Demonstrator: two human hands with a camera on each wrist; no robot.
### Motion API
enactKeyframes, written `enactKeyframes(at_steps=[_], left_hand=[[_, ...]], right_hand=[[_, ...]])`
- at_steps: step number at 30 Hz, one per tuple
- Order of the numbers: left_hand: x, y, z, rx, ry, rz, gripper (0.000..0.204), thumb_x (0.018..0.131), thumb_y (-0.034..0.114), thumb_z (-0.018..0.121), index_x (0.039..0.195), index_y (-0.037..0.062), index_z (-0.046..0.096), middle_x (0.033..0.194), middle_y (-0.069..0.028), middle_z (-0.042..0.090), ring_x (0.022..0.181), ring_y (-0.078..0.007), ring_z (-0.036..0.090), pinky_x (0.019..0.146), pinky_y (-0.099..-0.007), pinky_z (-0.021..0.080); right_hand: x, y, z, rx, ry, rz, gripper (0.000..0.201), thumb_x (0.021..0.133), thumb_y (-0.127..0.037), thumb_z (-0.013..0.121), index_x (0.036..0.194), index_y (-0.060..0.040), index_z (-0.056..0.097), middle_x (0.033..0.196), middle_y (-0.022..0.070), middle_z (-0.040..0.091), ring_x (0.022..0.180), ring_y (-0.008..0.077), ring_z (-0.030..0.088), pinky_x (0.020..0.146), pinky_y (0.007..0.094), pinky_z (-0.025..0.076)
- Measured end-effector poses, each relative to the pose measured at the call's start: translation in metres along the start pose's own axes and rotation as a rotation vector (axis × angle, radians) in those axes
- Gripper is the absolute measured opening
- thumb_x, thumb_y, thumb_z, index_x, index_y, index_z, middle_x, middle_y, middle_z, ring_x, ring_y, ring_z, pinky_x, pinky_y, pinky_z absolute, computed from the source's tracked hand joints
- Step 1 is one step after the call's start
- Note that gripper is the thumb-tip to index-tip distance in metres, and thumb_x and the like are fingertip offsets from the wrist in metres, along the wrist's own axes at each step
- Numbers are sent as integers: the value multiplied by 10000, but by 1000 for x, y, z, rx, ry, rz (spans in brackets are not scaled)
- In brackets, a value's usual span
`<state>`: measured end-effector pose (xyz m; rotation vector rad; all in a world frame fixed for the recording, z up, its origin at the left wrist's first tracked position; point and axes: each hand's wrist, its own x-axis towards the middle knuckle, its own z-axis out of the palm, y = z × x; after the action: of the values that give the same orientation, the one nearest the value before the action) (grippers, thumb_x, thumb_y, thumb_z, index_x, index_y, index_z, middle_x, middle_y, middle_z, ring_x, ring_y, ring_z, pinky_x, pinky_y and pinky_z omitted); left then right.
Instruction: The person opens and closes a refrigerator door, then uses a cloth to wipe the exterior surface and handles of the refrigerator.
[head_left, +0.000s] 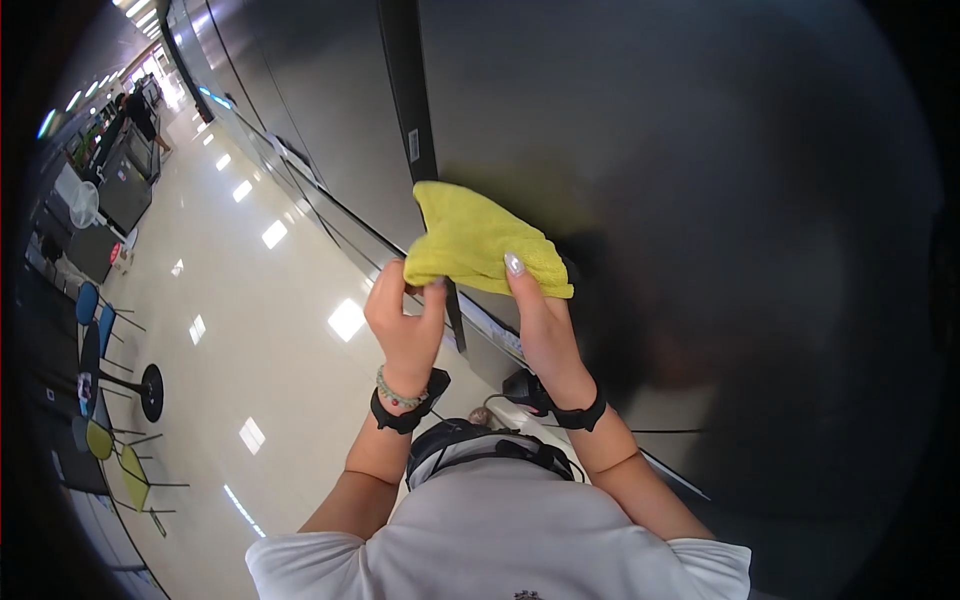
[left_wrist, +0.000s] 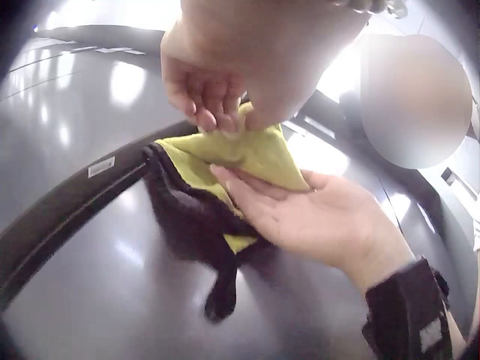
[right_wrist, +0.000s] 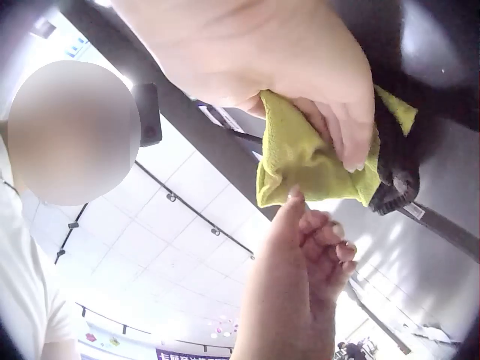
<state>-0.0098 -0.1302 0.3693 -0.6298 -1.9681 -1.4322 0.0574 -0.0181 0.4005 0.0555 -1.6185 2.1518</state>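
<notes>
Both hands hold a yellow cloth (head_left: 490, 240) in front of a dark glossy panel. At its near left corner, my left hand (head_left: 405, 320) pinches the edge between thumb and fingers. The right hand (head_left: 545, 325) grips the right part, thumb lying on top and fingers underneath, as the right wrist view shows from below. Black fabric (left_wrist: 191, 214) hangs bunched along the cloth's far side in the left wrist view, with one narrow end dangling. In the right wrist view the left thumb touches the yellow edge, while its other fingers curl loosely beside it.
The dark panel (head_left: 720, 200) fills the right side, with a black vertical strip (head_left: 405, 100) along its edge. A shiny pale floor (head_left: 250, 330) stretches left, where chairs (head_left: 130, 470) and a round black table base (head_left: 152, 392) stand. Far off, a person (head_left: 142, 115) is at a counter.
</notes>
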Motion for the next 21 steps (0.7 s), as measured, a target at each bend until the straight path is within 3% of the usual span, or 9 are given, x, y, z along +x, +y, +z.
enactKeyframes(at_steps=[2, 4, 5, 10, 12, 15, 18, 20, 21], left_hand=[[14, -9, -5, -52, -90, 8, 73, 708, 10, 558, 777, -14, 559, 621, -86, 544, 542, -171, 527, 515, -275, 414], [18, -17, -3, -664, -562, -300, 93, 741, 16, 526, 812, -25, 570, 636, -60, 580, 561, -145, 550, 535, -241, 436], [20, -23, -2, -650, -764, -354, 143, 760, 18, 502, 882, -24, 563, 773, -56, 609, 706, -143, 575, 635, -239, 456], [-3, -49, 26, -631, -984, -242, 249, 807, 69, 527, 1042, -9, 504, 1002, -62, 550, 887, -132, 516, 743, -280, 435], [-21, -63, 39, -656, -1123, -394, 244, 803, 66, 530, 1035, -4, 513, 997, -74, 555, 908, -142, 515, 774, -282, 422], [-45, -60, 52, -646, -1170, -213, 232, 795, 50, 518, 1023, 4, 525, 990, -88, 566, 931, -187, 522, 794, -299, 411], [-24, -28, 52, -678, -1261, -37, 246, 785, 66, 522, 1026, 23, 536, 990, -91, 570, 950, -216, 526, 823, -338, 399], [-10, -13, 48, -598, -867, 420, 374, 746, 309, 624, 974, 21, 556, 938, -101, 576, 872, -250, 559, 752, -308, 424], [0, 0, 42, -602, -869, 422, 374, 746, 309, 624, 974, 21, 556, 938, -101, 576, 872, -250, 559, 752, -308, 424]], right_hand=[[5, 0, 7, -68, 38, -21, 301, 901, -172, 387, 1098, 46, 452, 1056, 66, 520, 971, 126, 468, 863, 260, 350], [-1, 12, -2, -166, 58, -10, 302, 903, -168, 381, 1116, 37, 443, 1072, 79, 510, 984, 136, 464, 867, 264, 347], [-5, 19, -7, -207, 47, 19, 302, 902, -164, 381, 1125, 31, 439, 1078, 86, 507, 990, 144, 464, 871, 267, 346], [-40, 57, -38, -394, 56, 157, 342, 906, -159, 375, 1212, -5, 382, 1161, 61, 466, 1066, 135, 410, 919, 265, 299], [-61, 77, -53, -415, 115, 217, 343, 905, -153, 374, 1217, -9, 380, 1169, 56, 460, 1081, 138, 398, 925, 266, 294], [-85, 79, -66, -340, 201, 285, 314, 888, -123, 403, 1177, -2, 421, 1126, 72, 488, 1025, 152, 447, 883, 270, 335], [-80, 22, -50, -266, 302, 189, 293, 887, -128, 409, 1143, 10, 445, 1076, 60, 507, 971, 136, 459, 849, 261, 351], [-75, 1, -35, -358, 426, -21, 265, 880, -119, 404, 1095, 25, 462, 946, 40, 519, 854, 116, 460, 769, 252, 374], [-74, -7, -29, -311, 427, -96, 299, 871, -128, 419, 1128, 24, 441, 1043, 68, 500, 955, 147, 456, 838, 277, 352]])
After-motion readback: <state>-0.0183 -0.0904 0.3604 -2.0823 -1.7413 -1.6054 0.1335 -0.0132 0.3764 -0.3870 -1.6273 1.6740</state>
